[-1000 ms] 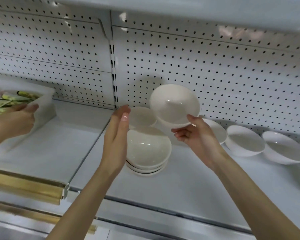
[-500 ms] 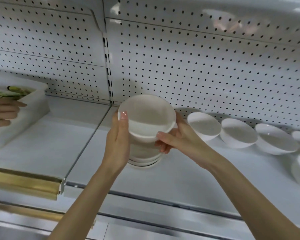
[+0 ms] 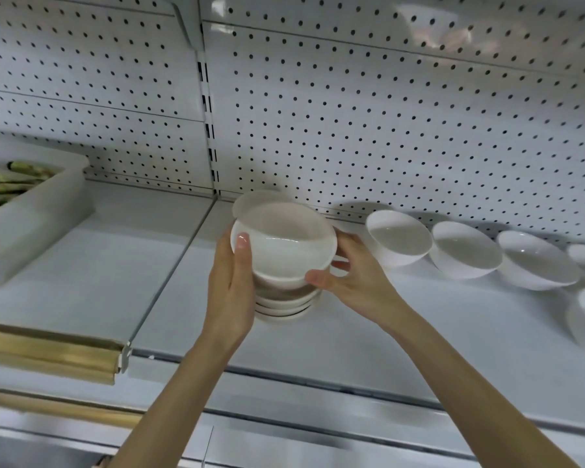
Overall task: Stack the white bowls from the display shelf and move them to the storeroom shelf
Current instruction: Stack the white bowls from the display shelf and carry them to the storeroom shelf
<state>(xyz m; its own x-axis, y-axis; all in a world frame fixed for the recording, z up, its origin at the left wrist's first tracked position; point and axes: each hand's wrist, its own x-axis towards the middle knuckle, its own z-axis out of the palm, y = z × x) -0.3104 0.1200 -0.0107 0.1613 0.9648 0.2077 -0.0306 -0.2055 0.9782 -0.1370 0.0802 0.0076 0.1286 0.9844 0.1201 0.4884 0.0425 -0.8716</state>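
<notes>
A stack of white bowls (image 3: 284,304) stands on the white display shelf (image 3: 352,339), near its left divider. The top white bowl (image 3: 281,244) sits tilted on the stack. My right hand (image 3: 352,275) grips this bowl's right side, thumb under the rim and fingers behind it. Stretched straight along the stack's left side is my left hand (image 3: 232,288), its thumb tip touching the top bowl's rim. Part of another bowl's rim (image 3: 252,201) shows behind the stack.
Several single white bowls line the shelf to the right, the nearest (image 3: 399,238) close to my right hand. A white bin (image 3: 38,224) with green packets sits on the left shelf. The pegboard wall (image 3: 385,113) rises close behind. A gold strip (image 3: 48,356) edges the left shelf front.
My right hand carried the bowl from up at the back down and left onto the stack. A third hand that touched the white bin at left is out of view now.
</notes>
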